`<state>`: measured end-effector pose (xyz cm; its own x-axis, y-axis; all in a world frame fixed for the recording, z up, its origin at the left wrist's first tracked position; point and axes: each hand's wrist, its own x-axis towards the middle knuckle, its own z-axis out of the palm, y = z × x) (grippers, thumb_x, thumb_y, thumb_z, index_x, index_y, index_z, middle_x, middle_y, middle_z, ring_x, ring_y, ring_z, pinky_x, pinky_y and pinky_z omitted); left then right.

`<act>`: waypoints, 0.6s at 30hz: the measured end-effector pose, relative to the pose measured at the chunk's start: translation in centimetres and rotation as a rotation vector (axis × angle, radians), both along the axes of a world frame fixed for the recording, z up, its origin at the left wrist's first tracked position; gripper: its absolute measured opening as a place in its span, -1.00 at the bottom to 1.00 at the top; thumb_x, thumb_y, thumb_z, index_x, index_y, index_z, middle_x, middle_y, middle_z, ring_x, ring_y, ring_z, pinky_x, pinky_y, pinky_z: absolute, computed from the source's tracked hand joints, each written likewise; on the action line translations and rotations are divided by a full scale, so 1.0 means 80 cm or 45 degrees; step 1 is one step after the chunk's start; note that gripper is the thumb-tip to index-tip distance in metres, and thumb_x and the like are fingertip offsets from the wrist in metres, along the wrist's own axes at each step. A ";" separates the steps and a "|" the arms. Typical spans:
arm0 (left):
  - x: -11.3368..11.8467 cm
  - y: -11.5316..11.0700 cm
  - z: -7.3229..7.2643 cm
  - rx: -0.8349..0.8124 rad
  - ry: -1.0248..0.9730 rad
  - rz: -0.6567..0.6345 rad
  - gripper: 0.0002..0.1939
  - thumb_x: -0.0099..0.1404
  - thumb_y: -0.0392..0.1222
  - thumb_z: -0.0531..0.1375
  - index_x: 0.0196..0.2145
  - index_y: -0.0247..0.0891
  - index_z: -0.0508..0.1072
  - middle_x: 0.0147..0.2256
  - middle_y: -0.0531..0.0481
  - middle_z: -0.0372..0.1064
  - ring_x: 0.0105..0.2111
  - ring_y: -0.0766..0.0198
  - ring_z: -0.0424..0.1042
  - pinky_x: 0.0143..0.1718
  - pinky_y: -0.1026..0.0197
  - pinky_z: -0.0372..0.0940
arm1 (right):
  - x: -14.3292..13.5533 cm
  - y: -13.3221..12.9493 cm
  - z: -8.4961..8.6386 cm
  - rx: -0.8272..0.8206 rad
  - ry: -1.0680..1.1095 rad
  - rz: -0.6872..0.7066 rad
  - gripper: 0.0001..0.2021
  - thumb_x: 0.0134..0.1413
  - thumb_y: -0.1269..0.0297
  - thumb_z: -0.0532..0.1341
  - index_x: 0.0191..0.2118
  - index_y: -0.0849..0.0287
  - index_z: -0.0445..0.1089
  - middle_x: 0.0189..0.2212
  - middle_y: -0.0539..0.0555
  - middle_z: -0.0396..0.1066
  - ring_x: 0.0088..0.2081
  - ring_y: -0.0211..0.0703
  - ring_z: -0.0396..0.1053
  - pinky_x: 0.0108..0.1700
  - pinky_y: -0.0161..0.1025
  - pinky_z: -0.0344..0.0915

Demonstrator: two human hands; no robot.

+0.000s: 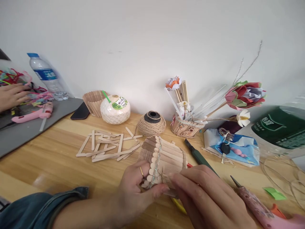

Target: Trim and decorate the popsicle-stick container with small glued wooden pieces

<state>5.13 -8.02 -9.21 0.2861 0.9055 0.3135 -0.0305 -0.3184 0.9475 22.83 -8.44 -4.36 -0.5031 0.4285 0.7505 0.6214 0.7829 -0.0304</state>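
My L hand (140, 187) grips the stick basket (164, 156), tilted just above the table (59, 149), front ctr. R hand (209, 194) has fingertips pinched at its side; can't tell what's between them. Twine spool (152, 123) stands behind.

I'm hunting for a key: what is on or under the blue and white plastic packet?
On the packet lie a metal key, a round black fob, a pink trinket and a brown textured piece. Anything underneath is covered and cannot be seen.

Head-worn camera, facing forward and down, close
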 end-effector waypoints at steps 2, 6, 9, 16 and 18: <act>-0.001 0.001 0.002 0.151 0.093 0.097 -0.88 0.21 -0.17 0.22 -0.32 -0.25 0.50 -0.44 -0.03 0.41 -0.43 0.21 0.40 -0.28 0.14 0.39 | -0.005 -0.002 0.001 0.022 -0.057 -0.050 -0.75 0.23 0.48 0.01 -0.31 0.15 0.42 -0.47 0.01 0.47 -0.46 -0.25 0.43 -0.39 -0.34 0.38; -0.002 0.003 0.002 0.471 0.220 0.219 -0.90 0.24 -0.24 0.18 -0.39 -0.30 0.46 -0.51 -0.03 0.36 -0.49 0.26 0.36 -0.36 0.19 0.39 | -0.015 -0.006 -0.001 0.040 -0.049 0.008 -0.73 0.23 0.54 -0.01 -0.34 0.26 0.42 -0.52 0.02 0.47 -0.51 -0.26 0.42 -0.46 -0.31 0.35; -0.002 0.003 0.001 0.659 0.274 0.270 -0.93 0.25 -0.31 0.16 -0.38 -0.30 0.44 -0.55 0.00 0.35 -0.51 0.28 0.35 -0.43 0.27 0.36 | -0.019 -0.011 -0.004 0.063 -0.065 -0.039 -0.80 0.18 0.55 0.07 -0.33 0.28 0.43 -0.55 0.01 0.47 -0.53 -0.26 0.41 -0.47 -0.28 0.34; -0.001 0.003 0.000 0.893 0.395 0.384 -0.93 0.24 -0.39 0.16 -0.40 -0.32 0.39 -0.61 0.00 0.34 -0.52 0.24 0.37 -0.51 0.29 0.33 | -0.019 -0.018 -0.025 0.167 -0.173 -0.157 -0.92 0.08 0.48 0.22 -0.26 0.31 0.42 -0.50 -0.01 0.50 -0.49 -0.23 0.45 -0.44 -0.24 0.35; -0.001 0.002 -0.001 0.943 0.408 0.405 -0.92 0.23 -0.43 0.16 -0.39 -0.33 0.38 -0.65 0.02 0.31 -0.51 0.22 0.37 -0.50 0.27 0.34 | -0.021 -0.018 -0.029 0.135 -0.141 -0.195 -0.92 0.05 0.48 0.23 -0.28 0.28 0.40 -0.50 -0.02 0.49 -0.50 -0.25 0.45 -0.48 -0.28 0.33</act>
<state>5.09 -7.83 -9.30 0.2293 0.5520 0.8017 0.3976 -0.8049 0.4405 21.15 -9.85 -6.71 -0.5203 0.4282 0.7389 0.7284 0.6741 0.1222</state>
